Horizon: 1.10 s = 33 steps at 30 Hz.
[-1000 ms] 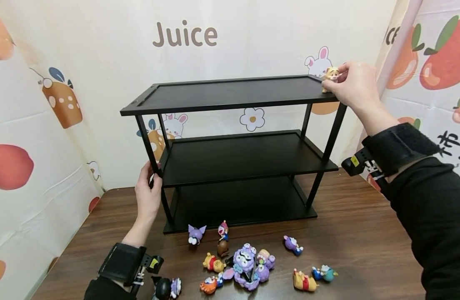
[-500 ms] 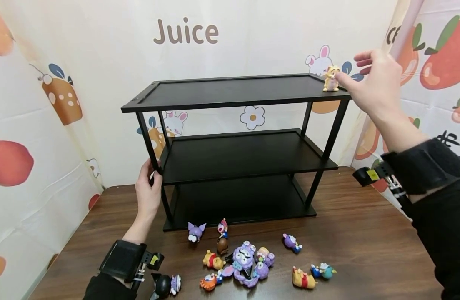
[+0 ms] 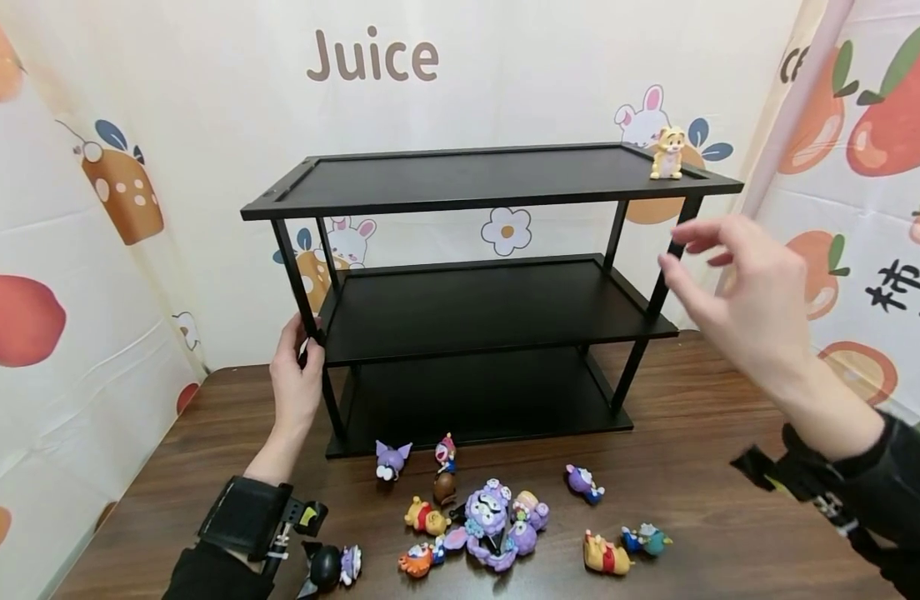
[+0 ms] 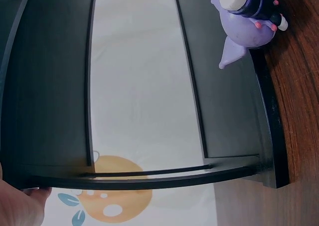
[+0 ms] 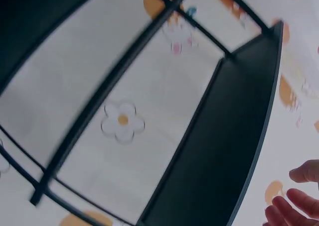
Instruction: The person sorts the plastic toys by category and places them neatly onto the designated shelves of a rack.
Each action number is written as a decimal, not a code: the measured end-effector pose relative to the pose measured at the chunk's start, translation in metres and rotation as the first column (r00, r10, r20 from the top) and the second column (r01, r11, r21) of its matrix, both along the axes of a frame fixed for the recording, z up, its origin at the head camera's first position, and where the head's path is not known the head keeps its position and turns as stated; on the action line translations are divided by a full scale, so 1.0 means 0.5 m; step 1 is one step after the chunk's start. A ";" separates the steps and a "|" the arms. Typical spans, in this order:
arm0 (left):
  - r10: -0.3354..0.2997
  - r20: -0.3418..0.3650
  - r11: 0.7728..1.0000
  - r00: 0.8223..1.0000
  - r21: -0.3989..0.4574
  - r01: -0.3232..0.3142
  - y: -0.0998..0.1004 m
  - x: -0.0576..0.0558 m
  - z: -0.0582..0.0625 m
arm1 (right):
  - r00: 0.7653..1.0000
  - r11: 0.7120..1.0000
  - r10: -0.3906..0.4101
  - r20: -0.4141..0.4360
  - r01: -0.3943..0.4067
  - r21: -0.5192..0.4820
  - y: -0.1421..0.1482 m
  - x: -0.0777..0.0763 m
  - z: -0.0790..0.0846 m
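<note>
A black three-tier shelf rack (image 3: 490, 312) stands on the wooden table. My left hand (image 3: 297, 375) grips its left front post at the height of the middle tier; only part of that hand (image 4: 20, 206) shows at the corner of the left wrist view. A small yellow figurine (image 3: 667, 155) stands upright at the right end of the top tier. My right hand (image 3: 752, 300) is in the air beside the right front post, below the figurine, fingers loosely bent and holding nothing. In the right wrist view its fingers (image 5: 286, 213) are spread apart from the thumb.
Several figurines lie in front of the rack: a purple eared one (image 3: 391, 460), a large purple one (image 3: 488, 525), a yellow bear in red (image 3: 607, 554), a purple and blue one (image 3: 584, 484). A black figure (image 3: 325, 569) lies near my left wrist. Printed curtains surround the table.
My right hand has let go of the yellow figurine, leaving it standing on the top tier, and has moved back and down to the right. My left hand stays on the post.
</note>
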<state>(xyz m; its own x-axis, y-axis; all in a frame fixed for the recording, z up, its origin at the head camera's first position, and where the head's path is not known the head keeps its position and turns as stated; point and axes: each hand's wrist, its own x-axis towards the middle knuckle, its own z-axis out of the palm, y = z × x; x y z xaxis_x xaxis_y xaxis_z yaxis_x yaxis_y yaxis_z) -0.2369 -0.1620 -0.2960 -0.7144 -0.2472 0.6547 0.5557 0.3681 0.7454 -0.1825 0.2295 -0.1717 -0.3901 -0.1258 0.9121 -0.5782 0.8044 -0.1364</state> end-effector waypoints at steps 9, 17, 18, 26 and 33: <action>0.004 -0.002 1.000 1.000 -0.004 -0.004 0.001 -0.001 0.002 | 0.985 0.974 0.172 0.020 -0.173 0.146 -0.021 0.044 -0.093; 0.003 -0.022 1.000 1.000 0.000 -0.003 0.000 -0.001 0.000 | 0.933 0.933 0.245 0.263 -0.301 0.197 -0.036 0.085 -0.180; 0.004 -0.023 1.000 1.000 0.000 -0.004 0.000 -0.001 -0.001 | 0.919 0.927 0.251 0.303 -0.318 0.197 -0.038 0.090 -0.192; 0.013 -0.008 1.000 1.000 0.001 -0.013 0.000 0.001 -0.003 | 0.831 0.879 0.191 0.522 -0.382 0.287 -0.044 0.118 -0.283; 0.015 -0.001 1.000 1.000 -0.005 -0.015 0.002 0.002 -0.002 | 0.617 0.835 0.097 0.781 -0.477 0.273 -0.030 0.128 -0.336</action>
